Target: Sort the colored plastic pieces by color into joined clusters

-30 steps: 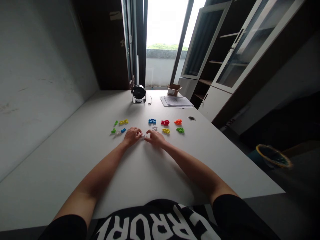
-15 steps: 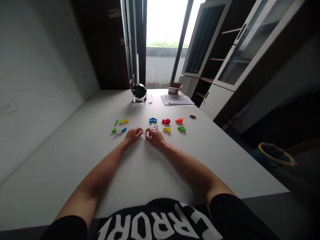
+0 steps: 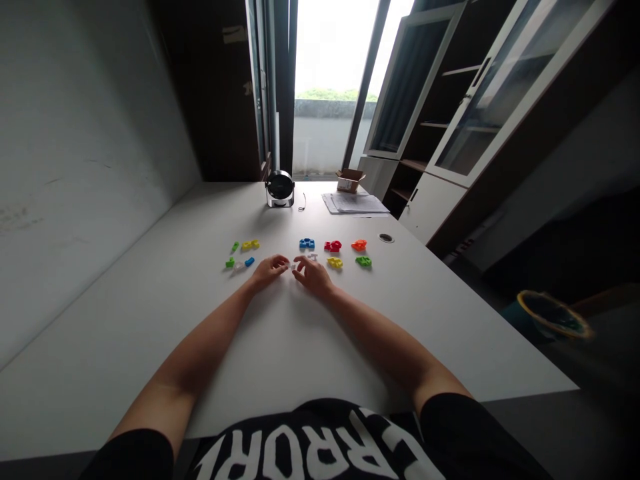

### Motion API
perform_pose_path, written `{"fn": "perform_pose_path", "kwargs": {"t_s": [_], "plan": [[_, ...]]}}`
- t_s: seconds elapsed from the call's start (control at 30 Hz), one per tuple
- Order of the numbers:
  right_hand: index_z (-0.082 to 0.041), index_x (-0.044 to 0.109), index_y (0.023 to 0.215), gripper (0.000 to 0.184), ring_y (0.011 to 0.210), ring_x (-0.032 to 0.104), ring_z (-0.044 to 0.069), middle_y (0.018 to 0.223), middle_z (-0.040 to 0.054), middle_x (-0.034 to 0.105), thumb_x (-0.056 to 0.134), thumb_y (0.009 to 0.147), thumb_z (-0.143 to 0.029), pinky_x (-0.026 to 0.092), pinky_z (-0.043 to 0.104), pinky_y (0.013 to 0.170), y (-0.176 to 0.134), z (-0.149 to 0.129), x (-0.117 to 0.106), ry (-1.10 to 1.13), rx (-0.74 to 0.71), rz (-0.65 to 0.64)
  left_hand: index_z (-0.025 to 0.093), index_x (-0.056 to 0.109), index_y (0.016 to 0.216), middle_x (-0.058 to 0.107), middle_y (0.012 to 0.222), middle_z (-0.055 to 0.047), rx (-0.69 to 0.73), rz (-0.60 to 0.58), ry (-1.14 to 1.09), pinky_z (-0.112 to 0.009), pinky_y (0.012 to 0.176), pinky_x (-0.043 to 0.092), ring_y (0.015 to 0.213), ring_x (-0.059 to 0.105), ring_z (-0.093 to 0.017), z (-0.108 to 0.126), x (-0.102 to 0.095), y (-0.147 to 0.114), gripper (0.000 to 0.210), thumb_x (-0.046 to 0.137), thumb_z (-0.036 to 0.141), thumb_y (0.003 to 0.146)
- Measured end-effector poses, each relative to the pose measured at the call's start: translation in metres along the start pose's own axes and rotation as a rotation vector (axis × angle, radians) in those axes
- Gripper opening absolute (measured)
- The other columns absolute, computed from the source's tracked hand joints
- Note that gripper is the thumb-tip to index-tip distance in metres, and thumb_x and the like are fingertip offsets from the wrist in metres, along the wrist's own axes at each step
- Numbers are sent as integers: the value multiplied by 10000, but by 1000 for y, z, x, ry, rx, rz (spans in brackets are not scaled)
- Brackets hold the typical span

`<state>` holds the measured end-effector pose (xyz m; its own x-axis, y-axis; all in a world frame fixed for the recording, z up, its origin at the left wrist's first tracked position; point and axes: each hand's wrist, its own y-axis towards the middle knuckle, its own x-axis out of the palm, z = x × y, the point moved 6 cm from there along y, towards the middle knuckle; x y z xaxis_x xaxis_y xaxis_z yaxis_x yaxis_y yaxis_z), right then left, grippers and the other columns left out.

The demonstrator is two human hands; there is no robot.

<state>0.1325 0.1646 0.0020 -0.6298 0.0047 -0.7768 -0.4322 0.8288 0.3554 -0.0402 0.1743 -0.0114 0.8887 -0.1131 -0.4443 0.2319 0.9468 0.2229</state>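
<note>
A small white plastic piece [image 3: 292,267] sits between my two hands, too small to make out its exact shape. My left hand [image 3: 271,269] pinches it at the fingertips. My right hand [image 3: 314,276] is just to the right, thumb and forefinger curved and apart beside the piece. Right behind my right hand lies another whitish piece [image 3: 312,257], partly covered by the fingers. To the left of my left hand are a blue piece [image 3: 250,262], a clear piece [image 3: 239,267] and a green piece [image 3: 230,263].
Farther back lie yellow pieces [image 3: 251,245], a blue toy part [image 3: 307,244], a red one [image 3: 333,247] and an orange one [image 3: 359,245]. A round black device [image 3: 280,187], papers [image 3: 355,203] and an open cardboard box [image 3: 349,180] stand at the far end.
My right thumb and forefinger have parted from the small white piece. It stays at my left fingertips; both arms are almost where they were.
</note>
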Motion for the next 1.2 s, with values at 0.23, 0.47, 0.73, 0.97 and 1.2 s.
{"fn": "perform_pose_path", "kwargs": {"t_s": [0.23,0.47,0.73,0.97,1.2], "plan": [[-253,629,1140,228,672,627,131,957,-6,748,625,947,-373,443,259,712,0,2,-2,73,19,1,171,663,1014,706,963,-63,24,9,-99,-283,717,515,789,648,-159,0,2,-1,284,686,370,814],[-252,660,1072,195,661,637,151,918,10,749,670,906,-354,461,280,681,3,10,2,164,18,31,166,656,999,714,980,-64,67,22,-230,-268,724,501,805,657,-159,1,7,-1,298,739,366,796],[-250,593,1124,241,651,619,140,852,-4,704,645,901,-325,443,248,617,4,14,6,255,-13,43,173,660,1116,715,968,-62,48,-41,-254,-278,768,496,860,661,-167,-2,11,0,340,704,278,795],[-227,563,1095,203,667,602,141,884,10,674,607,906,-285,424,247,620,3,10,5,200,-69,98,157,695,1087,719,887,-60,55,-73,-216,-273,722,479,794,644,-163,4,10,-3,327,693,377,845],[-225,560,1132,247,659,603,136,922,28,684,619,939,-368,433,256,646,1,4,2,149,-105,126,147,712,1078,739,919,-90,59,-52,-270,-302,760,496,826,662,-184,4,8,-1,369,709,435,848]]}}
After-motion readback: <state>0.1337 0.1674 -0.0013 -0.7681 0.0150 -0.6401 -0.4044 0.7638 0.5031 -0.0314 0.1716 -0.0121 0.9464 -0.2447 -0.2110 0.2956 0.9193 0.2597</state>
